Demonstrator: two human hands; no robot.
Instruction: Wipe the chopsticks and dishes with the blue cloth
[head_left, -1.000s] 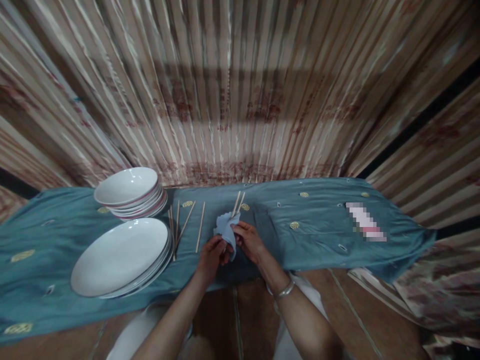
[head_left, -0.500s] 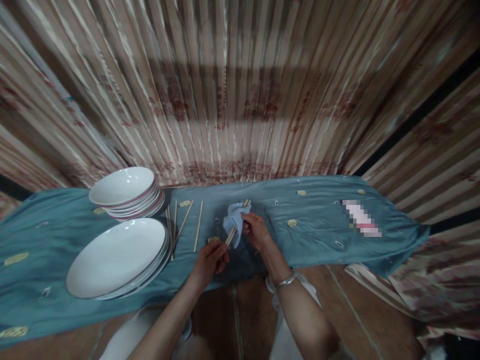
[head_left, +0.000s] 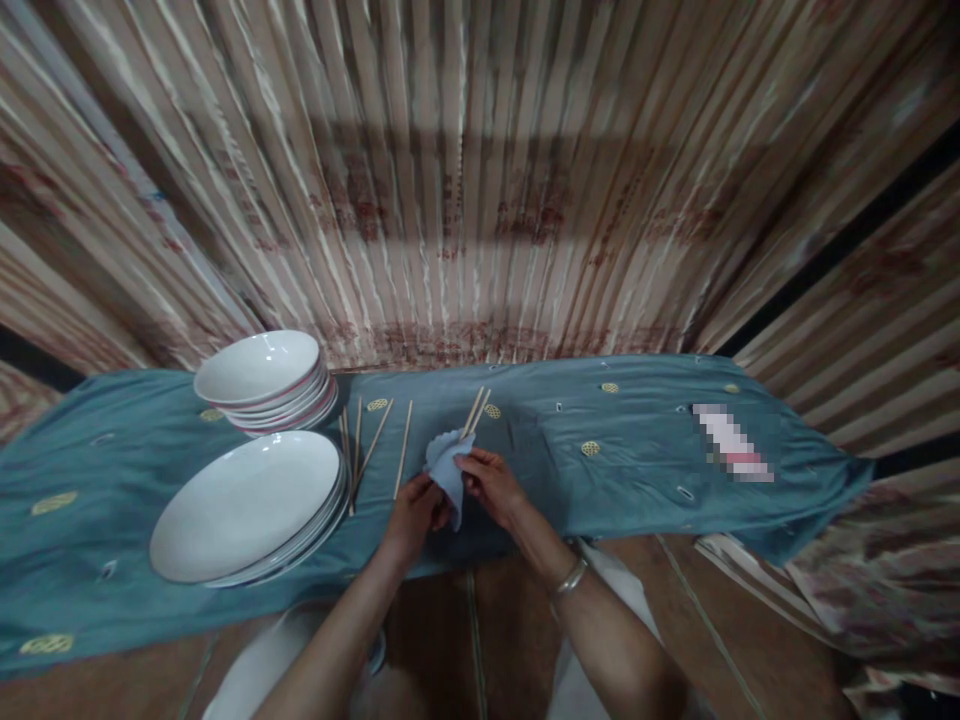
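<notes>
Pale blue cloth (head_left: 448, 466) pinched in the grip of left hand (head_left: 412, 512) and right hand (head_left: 491, 485), folded about two chopsticks (head_left: 472, 412) jutting beyond the grip; loose chopsticks (head_left: 374, 440) further left. Best kept snug, slid evenly lengthwise, near ends steadied.

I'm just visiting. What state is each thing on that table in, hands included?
Left hand: fingers curled at the cloth's near edge, hold partly hidden
Right hand: pinching the cloth
Blue cloth: folded around chopsticks
Held chopsticks: far ends sticking out
Loose chopsticks: lying spread
Bowls: stacked, upright
Plates: stacked, face up
Tablecloth: spread, wrinkled
Pixelated item: can't tell
</notes>
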